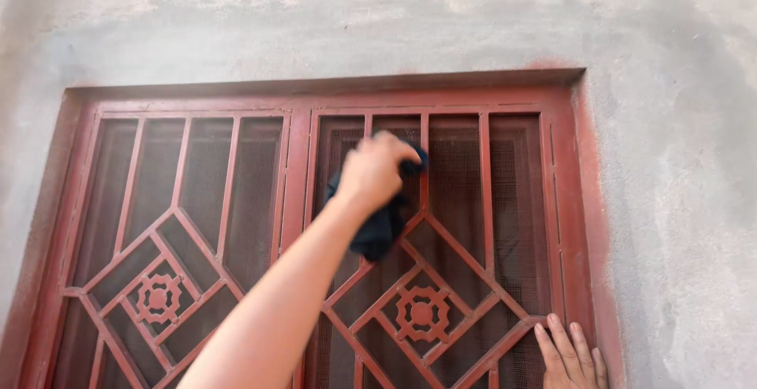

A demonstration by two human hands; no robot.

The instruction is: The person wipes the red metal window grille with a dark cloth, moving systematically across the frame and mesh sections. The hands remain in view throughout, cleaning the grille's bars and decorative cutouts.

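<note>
Two hands: left hand [377, 170] squeezes a dark cloth [380, 219] (mid-frame) on the red window grille [505, 200]; right hand [569, 355], fingers together, lies flat, lower right.

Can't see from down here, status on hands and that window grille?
Left hand gripping dark crumpled cloth against red metal window grille. Right hand flat on grille's lower right frame. Nothing blocking.
</note>
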